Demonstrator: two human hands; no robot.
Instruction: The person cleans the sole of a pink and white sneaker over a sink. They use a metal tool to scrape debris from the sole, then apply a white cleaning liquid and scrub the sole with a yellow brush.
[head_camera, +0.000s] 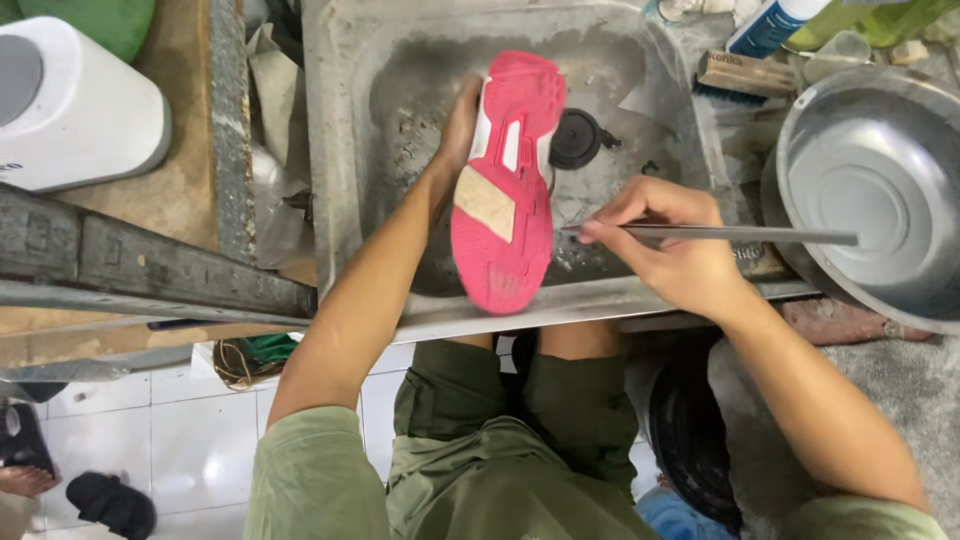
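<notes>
- One worn metal sink (350, 150) fills the upper middle; its front rim runs just above the person's knees, and its basin floor is bare around the shoe except for one black drain plug (577, 138) to the shoe's right.
- One round steel basin (880, 180) sits at the sink's right edge, overlapping the rim; nothing lies inside it, though the tool's far end reaches over its near side.
- One white plastic container (70, 105) stands well apart at far left, beyond a dark metal beam (150, 265).
- One pink-soled shoe (505, 180) is held sole up over the sink, heel end passing the front rim, with a tan patch on the sole.
- The left hand (460, 125) grips the shoe's side near the toe, fingers wrapped under it out of sight.
- The right hand (670, 245) pinches one thin metal tool (740, 234) between thumb and fingers, its tip just beside the shoe's right edge.
- One scrubbing brush (745, 75) lies behind the sink, near a blue-and-white bottle (775, 22).
</notes>
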